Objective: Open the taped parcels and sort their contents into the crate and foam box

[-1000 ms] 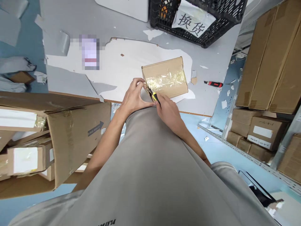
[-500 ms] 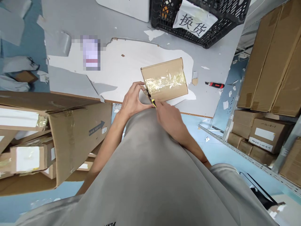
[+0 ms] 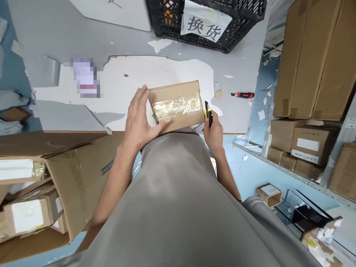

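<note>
A taped cardboard box (image 3: 176,105) lies in front of me at the table's near edge, shiny clear tape running along its top. My left hand (image 3: 140,120) grips its left end, thumb on the near top edge and fingers along the far left corner. In my right hand (image 3: 213,131) is a yellow and black box cutter (image 3: 208,113), its dark tip pointing away from me, just beside the box's right end. A second, red and black box cutter (image 3: 243,95) rests on the table farther right.
A black plastic crate (image 3: 233,35) with a paper sign stands at the back. To the left is a large open carton (image 3: 80,185) holding smaller boxes. Shelving at right carries stacked cartons (image 3: 308,66). Paper scraps and a blurred-out item (image 3: 85,78) lie on the table (image 3: 180,66).
The box cutter in my right hand has moved from the box's left end to its right end. My left hand has shifted its grip, with the thumb now over the top.
</note>
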{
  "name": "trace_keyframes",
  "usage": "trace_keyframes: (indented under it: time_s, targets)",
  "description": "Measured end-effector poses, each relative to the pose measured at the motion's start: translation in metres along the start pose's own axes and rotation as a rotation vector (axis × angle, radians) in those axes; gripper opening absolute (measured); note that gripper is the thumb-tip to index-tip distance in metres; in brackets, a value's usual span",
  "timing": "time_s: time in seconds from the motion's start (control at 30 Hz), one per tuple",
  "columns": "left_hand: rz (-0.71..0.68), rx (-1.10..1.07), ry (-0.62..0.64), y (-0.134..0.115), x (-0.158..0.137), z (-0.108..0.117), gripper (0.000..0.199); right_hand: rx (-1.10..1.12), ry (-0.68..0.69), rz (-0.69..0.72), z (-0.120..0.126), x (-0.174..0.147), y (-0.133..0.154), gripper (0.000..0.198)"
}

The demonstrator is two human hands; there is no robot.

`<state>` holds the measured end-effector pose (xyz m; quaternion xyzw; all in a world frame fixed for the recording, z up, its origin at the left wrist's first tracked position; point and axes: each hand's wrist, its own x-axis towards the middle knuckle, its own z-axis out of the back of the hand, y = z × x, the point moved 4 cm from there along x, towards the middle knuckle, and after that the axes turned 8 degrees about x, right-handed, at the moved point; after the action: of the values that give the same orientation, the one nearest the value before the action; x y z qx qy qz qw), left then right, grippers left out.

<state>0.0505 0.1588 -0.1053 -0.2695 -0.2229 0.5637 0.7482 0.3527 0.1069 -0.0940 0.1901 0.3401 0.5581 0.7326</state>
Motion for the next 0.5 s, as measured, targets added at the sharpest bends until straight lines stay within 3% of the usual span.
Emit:
trace_keyframes:
  time_s: [0.1,0.2,0.3,0.5]
  targets:
    - [-0.155,0.037,0.100,-0.038,0.036,-0.029,0.081,0.033,-0.026,-0.057,0.003,0.001,0.006,0.051]
    - [-0.236,0.051,0.168,-0.063,0.059,-0.062,0.069,0.013,-0.025,-0.016,0.009,0.005,0.016,0.051]
    - [-0.227,0.074,0.167,-0.067,0.063,-0.080,0.064,-0.035,0.000,0.016,0.014,0.007,0.025,0.051]
    - [-0.197,0.097,0.147,-0.060,0.054,-0.082,0.062,-0.128,0.067,0.011,0.017,0.013,0.041,0.055]
